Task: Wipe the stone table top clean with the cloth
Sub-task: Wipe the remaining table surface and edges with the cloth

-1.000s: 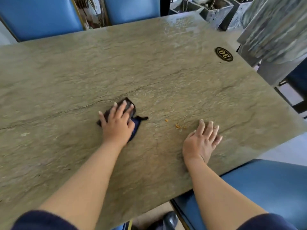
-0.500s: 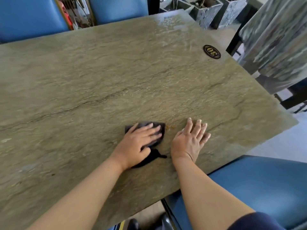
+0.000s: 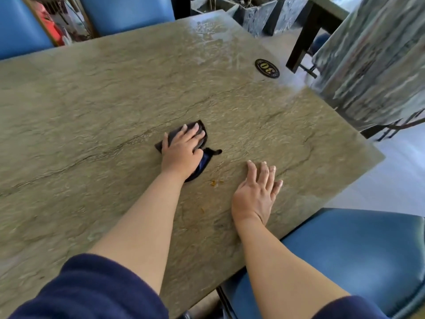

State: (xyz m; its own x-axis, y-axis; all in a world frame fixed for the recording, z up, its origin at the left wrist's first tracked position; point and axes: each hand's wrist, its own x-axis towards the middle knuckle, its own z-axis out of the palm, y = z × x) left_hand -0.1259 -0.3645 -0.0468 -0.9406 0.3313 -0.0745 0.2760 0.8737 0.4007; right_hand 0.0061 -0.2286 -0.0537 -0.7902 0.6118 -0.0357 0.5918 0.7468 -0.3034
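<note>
A greenish-grey stone table top (image 3: 92, 107) fills most of the view. My left hand (image 3: 182, 153) presses flat on a dark cloth (image 3: 202, 134) near the table's middle; the hand covers most of the cloth. My right hand (image 3: 257, 194) lies flat and open on the stone near the front right edge, holding nothing. Small orange crumbs (image 3: 213, 183) lie between the two hands, and a few more crumbs (image 3: 202, 210) sit nearer to me.
A black oval number plate (image 3: 266, 68) sits near the table's right corner. Blue chairs stand at the front right (image 3: 345, 254) and at the far side (image 3: 126, 12). A second stone table (image 3: 372, 56) stands to the right, stone planters (image 3: 255, 12) behind.
My left hand slid the cloth away from me and to the left, off the crumbs, which show again. My right hand stays flat at the front edge.
</note>
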